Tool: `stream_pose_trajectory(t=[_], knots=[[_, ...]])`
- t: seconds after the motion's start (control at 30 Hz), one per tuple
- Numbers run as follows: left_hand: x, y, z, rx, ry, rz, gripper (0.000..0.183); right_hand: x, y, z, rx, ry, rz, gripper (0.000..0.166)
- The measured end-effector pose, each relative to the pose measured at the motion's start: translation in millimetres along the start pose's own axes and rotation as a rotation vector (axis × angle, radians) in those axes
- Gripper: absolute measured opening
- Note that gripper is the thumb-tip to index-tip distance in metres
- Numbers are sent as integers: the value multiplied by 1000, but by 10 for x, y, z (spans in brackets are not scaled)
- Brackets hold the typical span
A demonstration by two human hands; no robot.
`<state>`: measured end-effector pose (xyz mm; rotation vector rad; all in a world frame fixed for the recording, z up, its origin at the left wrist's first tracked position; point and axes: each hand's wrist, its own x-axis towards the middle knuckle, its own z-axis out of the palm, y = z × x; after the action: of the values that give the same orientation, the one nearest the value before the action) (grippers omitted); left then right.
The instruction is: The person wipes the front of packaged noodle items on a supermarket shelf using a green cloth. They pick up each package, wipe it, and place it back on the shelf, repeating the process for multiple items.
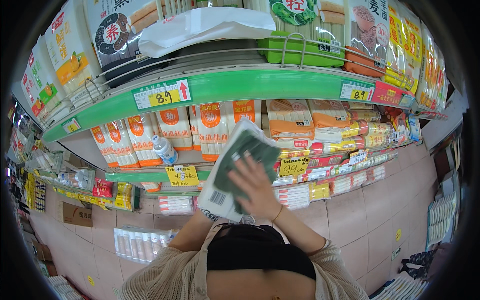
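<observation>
A green-and-white package (pixel 240 176), with a barcode near its lower end, is tilted in front of my body. My right hand (pixel 252 184) lies across its green face, slightly blurred, with the fingers spread. My left hand is hidden behind the package; only the wrist with a dark beaded or linked bracelet (pixel 210 215) shows at its lower left edge. From that side the left hand holds the package up. Behind it stand orange-and-white noodle packs (pixel 212 131) on the middle shelf. A thin bracelet (pixel 278 213) circles my right wrist.
A green-edged upper shelf (pixel 240 84) with a wire rail runs across the front, holding noodle packs (pixel 305 41) and a white plastic wrapper (pixel 208 30). A clear bottle (pixel 165 150) stands below. A cardboard box (pixel 75 213) and a wrapped multipack (pixel 140 243) rest on the tiled floor.
</observation>
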<state>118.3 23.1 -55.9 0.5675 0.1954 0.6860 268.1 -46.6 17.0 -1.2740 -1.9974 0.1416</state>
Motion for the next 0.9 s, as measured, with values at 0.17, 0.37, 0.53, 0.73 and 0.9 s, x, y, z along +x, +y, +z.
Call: stream_pose_trajectory(t=[0.17,0.37,0.53,0.73,0.9], knots=[[55,27,133,148,-41,38,52,-45,-273,158,40,-83,-266,69],[130,127,486,647,105,43,55,45,15,53,802,481,394,64],[133,180,444,1367,337,357,71,21,139,-132,1206,319,688,55],[17,509,659,1061,361,282,65,-77,223,-222,1381,363,721,42],[-135,818,671,807,65,88,46,-47,153,-494,1105,228,490,49]])
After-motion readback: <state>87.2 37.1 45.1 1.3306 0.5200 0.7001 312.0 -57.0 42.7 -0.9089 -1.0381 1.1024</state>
